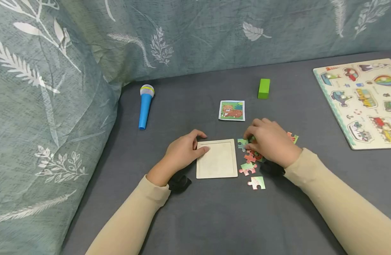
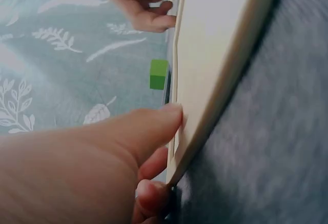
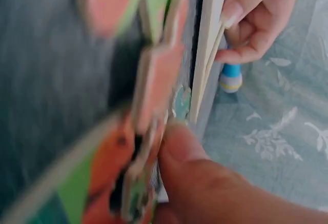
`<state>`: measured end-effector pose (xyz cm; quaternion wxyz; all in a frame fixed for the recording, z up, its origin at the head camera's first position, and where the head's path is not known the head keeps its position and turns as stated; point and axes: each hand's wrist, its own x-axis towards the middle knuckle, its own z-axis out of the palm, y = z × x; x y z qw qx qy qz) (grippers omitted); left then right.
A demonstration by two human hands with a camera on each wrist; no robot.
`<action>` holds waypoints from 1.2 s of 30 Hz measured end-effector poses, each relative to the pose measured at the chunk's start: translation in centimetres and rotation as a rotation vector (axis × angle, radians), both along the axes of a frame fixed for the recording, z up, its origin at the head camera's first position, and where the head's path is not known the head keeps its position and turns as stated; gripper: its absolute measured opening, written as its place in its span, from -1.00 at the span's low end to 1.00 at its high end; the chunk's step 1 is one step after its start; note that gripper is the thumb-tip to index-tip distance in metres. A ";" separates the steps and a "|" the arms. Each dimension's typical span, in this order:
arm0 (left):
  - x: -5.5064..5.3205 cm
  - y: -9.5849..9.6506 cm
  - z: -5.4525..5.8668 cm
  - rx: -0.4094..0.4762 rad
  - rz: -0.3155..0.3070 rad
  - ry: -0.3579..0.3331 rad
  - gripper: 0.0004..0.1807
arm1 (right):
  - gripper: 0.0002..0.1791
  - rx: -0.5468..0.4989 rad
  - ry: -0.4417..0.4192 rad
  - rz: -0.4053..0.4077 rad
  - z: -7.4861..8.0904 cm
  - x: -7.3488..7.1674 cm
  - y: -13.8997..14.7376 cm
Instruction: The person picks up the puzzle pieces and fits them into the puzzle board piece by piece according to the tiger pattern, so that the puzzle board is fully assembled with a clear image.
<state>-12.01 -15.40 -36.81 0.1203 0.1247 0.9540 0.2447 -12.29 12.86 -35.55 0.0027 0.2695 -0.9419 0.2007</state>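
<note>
A square wooden puzzle tray [image 1: 217,159] with a raised rim lies on the dark cloth, bare inside. My left hand [image 1: 183,150] holds its left edge, the thumb on top and the other fingers curled at the side. To the tray's right, my right hand [image 1: 270,141] bends over a cluster of jigsaw pieces [image 1: 248,168], thumb and forefinger pinching a greenish piece [image 1: 252,139]. The hand partly covers this piece and others around it. A loose piece [image 1: 256,182] lies nearest me. In the right wrist view, overlapping jigsaw pieces [image 3: 154,85] stand close to the thumb.
Behind the tray lies a small tiger picture card [image 1: 231,110]. A green block [image 1: 263,88] stands farther back. At the left is a blue toy microphone [image 1: 145,106]; at the far right, a vehicle puzzle board [image 1: 361,106]. A leaf-patterned curtain [image 1: 198,35] borders the table.
</note>
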 end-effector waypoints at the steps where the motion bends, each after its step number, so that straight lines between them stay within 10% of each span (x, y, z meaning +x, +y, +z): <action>1: 0.0 0.0 -0.2 0.017 0.006 0.003 -0.55 | -0.72 -0.021 -0.013 0.006 -0.1 -0.1 0.2; 12: -0.2 -0.1 -0.5 0.025 -0.005 0.049 -0.62 | -0.85 -0.371 -0.218 -0.045 0.3 -0.1 -0.5; 21: -0.1 -0.1 -0.7 0.024 -0.005 0.058 -0.66 | -0.79 -0.017 0.128 0.166 0.9 2.5 -2.3; 36: -0.6 -0.9 -0.4 0.088 -0.092 -0.034 -0.61 | -0.56 0.084 0.008 0.402 0.6 2.1 -1.8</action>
